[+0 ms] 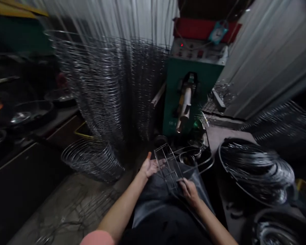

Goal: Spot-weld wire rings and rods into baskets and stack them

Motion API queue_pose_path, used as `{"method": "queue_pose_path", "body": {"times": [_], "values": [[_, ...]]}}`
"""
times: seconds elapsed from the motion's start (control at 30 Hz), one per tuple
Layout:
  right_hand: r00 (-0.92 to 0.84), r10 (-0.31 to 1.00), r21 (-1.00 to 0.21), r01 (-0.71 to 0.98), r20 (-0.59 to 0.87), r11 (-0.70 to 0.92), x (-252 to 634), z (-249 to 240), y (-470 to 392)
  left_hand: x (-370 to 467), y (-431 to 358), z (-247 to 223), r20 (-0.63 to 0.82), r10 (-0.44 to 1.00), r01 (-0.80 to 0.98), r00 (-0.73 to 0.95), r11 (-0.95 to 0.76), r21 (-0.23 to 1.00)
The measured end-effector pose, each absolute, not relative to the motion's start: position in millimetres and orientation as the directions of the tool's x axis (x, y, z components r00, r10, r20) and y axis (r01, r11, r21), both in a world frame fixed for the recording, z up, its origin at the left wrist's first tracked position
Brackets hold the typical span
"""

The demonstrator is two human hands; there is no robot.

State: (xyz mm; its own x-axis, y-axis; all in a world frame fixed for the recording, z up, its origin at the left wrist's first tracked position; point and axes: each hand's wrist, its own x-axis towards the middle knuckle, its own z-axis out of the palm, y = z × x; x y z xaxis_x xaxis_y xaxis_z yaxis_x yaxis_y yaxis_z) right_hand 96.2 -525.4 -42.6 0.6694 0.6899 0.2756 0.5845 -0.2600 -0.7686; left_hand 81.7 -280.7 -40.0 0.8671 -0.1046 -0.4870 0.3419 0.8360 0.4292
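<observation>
A small wire frame (pixel 169 165) with thin crossing rods is tilted above my lap. My right hand (pixel 189 191) is closed around its near right edge. My left hand (pixel 152 166) lies palm up at the frame's left side, fingers stretched out and partly behind the wires. Whether those fingers touch the wire, I cannot tell. Beyond the frame stands a green machine (pixel 172 95) with a rod-like arm (pixel 186 102) jutting toward me. A dark apron (pixel 153 204) covers my lap.
Tall stacks of wire rings (pixel 102 78) rise at the left, with a lower ring stack (pixel 91 158) in front. On the right, a round container (pixel 232 180) holds a bundle of metal wires. A blue clock (pixel 218 33) hangs on the machine. Wire pieces (pixel 76 211) litter the floor.
</observation>
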Motion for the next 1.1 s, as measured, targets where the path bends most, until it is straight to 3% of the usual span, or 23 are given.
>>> {"method": "queue_pose_path", "body": {"times": [0.1,0.17,0.23,0.3,0.37,0.47,0.53,0.67,0.73,0.77,0.83,0.93,1.0,1.1], "values": [[0.787,0.540,-0.799,0.516,0.301,-0.307,108.7,-34.0,-508.3,72.1,-292.7,-32.9,-0.595,0.159,0.290,0.788,0.755,0.587],[0.811,0.505,-0.812,0.491,0.294,-0.315,116.0,-30.5,-498.7,62.9,-304.7,-27.6,-0.468,0.384,0.180,0.796,0.587,0.789],[0.817,0.498,-0.822,0.479,0.290,-0.307,120.8,-28.3,-490.2,56.6,-317.2,-23.6,-0.271,0.487,0.091,0.830,0.361,0.928],[0.823,0.490,-0.829,0.469,0.286,-0.305,123.7,-27.4,-483.0,55.9,-327.9,-21.2,-0.117,0.531,0.039,0.839,0.155,0.987],[0.835,0.480,-0.835,0.451,0.270,-0.316,126.2,-27.3,-477.1,60.0,-335.6,-20.4,-0.049,0.576,0.022,0.816,0.053,0.998],[0.838,0.511,-0.846,0.406,0.193,-0.347,131.4,-25.2,-472.0,69.1,-342.3,-20.6,-0.139,0.549,0.025,0.824,0.211,0.977],[0.794,0.603,-0.865,0.354,0.077,-0.356,136.7,-21.8,-472.9,73.3,-344.5,-20.2,-0.225,0.500,0.031,0.836,0.366,0.930],[0.458,0.850,-0.891,0.224,-0.262,-0.396,149.9,-19.2,-491.6,73.8,-344.2,-15.4,-0.252,0.485,-0.014,0.837,0.480,0.877],[0.337,0.857,-0.863,0.192,-0.390,-0.468,157.1,-21.3,-509.2,73.2,-341.7,-11.6,-0.265,0.486,-0.023,0.833,0.509,0.861],[0.372,0.835,-0.847,0.191,-0.406,-0.496,160.9,-21.6,-518.9,73.7,-340.0,-9.6,-0.275,0.487,-0.022,0.829,0.520,0.854],[0.556,0.774,-0.844,0.221,-0.304,-0.490,169.6,-17.0,-537.1,76.9,-336.3,-5.9,-0.284,0.489,-0.023,0.825,0.531,0.847],[0.770,0.638,-0.874,0.319,0.014,-0.367,186.6,8.1,-552.0,87.4,-332.0,-0.2,-0.283,0.475,-0.027,0.833,0.547,0.837],[0.811,0.550,-0.835,0.434,0.199,-0.339,201.4,30.8,-549.7,96.6,-331.4,3.8,-0.279,0.454,-0.029,0.846,0.563,0.826],[0.760,0.511,-0.660,0.627,0.402,-0.413,229.2,52.5,-533.5,110.6,-332.3,9.1,-0.261,0.419,-0.032,0.870,0.576,0.817]]}}
